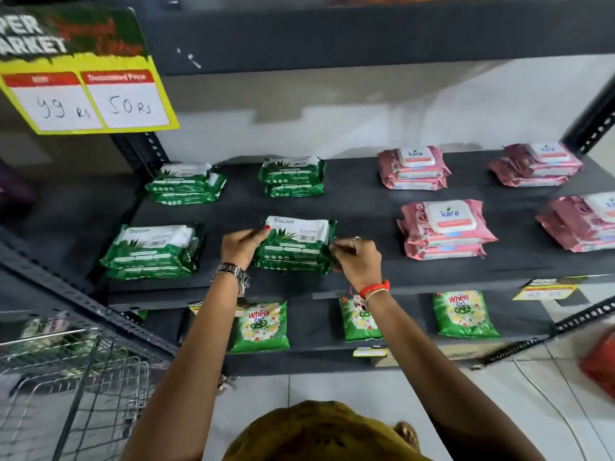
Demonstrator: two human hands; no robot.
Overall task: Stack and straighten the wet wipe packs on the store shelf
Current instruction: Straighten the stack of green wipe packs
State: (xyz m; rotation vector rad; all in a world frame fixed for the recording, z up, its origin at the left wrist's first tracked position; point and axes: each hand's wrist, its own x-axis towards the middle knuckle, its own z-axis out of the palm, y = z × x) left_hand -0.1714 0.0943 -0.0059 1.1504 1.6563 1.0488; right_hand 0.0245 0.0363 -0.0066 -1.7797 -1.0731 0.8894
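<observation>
1. Front-middle green stack (296,246): two packs, sits near front edge of the shelf (359,207), between the front-left green stack and the front pink stack. Top pack is roughly square on the lower one, edges look close to flush. This is the stack being worked on now.
2. Left hand (240,245) pinches the stack's left end, thumb on top; narrow grip, holding the pack end. Right hand (357,257) is at the right end, fingers curled on the pack's side seam; also a narrow grip on the pack. Both wrists are over the shelf lip.
3. Looks done, as far as I can tell: front-left green stack (153,251), back-middle green stack (292,177), both two high and fairly tidy.
4. Prob. still needs a nudge: back-left green stack (186,184), top pack skewed vs. the lower one.
5. Pink side: front pink stack (446,229) and back pink stack (414,168) are piled but a bit fanned. Far-right pink stacks (535,164) look loose, packs offset; front one is cut by the frame edge, can't judge it fully.
6. Judgement: green section approx. mostly sorted, pink section likely left to square up. Roughly halfway+.
7. Outside the job: detergent bags (263,326) on the shelf below, wire basket (66,371) at lower left, price sign (86,91) at upper left.
</observation>
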